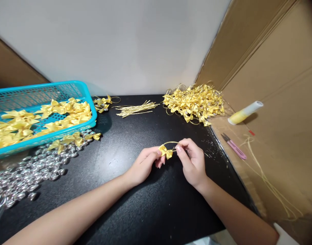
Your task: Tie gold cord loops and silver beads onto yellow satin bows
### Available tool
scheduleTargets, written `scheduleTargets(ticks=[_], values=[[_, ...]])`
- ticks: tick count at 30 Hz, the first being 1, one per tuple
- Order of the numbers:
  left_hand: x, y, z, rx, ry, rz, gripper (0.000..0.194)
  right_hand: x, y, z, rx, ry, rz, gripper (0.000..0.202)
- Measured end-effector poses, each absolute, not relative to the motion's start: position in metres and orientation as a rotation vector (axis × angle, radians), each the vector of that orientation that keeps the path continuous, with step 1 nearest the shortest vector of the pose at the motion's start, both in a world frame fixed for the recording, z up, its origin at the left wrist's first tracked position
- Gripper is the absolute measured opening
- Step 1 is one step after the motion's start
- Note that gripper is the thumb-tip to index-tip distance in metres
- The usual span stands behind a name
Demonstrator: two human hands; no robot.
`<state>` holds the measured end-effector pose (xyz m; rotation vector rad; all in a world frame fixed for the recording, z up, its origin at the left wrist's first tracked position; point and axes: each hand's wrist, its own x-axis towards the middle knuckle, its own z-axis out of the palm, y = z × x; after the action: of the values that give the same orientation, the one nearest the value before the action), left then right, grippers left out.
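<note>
Near the middle of the black table, my left hand (147,161) pinches a small yellow ribbon bow (166,152) between thumb and fingers. A thin gold cord (170,142) curves up from the bow as a loop. The other side of that loop is pinched by the thumb and fingertips of my right hand (192,160). The cord's ends are too small to make out at my right fingertips. Beyond my hands lies a bundle of cut gold cords (137,109).
A turquoise basket (91,114) of yellow bows stands left, with silver beads (41,170) spread before it. Finished-looking looped bows (194,102) are heaped at the back right. Pink-handled snips (234,146), a thread tube (245,113) and long loose cords (263,173) lie on cardboard at right.
</note>
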<state>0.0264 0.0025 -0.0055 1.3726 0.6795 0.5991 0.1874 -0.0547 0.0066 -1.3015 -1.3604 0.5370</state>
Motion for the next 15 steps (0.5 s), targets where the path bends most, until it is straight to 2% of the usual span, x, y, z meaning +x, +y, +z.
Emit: scheduleTargets(ticks=[6,9,12,15], values=[[0.023,-0.002,-0.011,1.353,0.653,0.814,0.015,0.188,-0.055,0.004,-1.286,-1.367,0.543,0.015],[0.023,-0.003,-0.011,1.338,0.63,0.873,0.024,0.189,-0.056,0.004,-1.269,-1.386,0.542,0.015],[0.024,-0.004,-0.006,1.363,0.625,0.791,0.034,0.19,-0.056,0.006,-1.248,-1.452,0.52,0.016],[0.027,-0.003,0.002,1.376,0.619,0.723,0.024,0.189,-0.055,0.008,-1.212,-1.556,0.494,0.016]])
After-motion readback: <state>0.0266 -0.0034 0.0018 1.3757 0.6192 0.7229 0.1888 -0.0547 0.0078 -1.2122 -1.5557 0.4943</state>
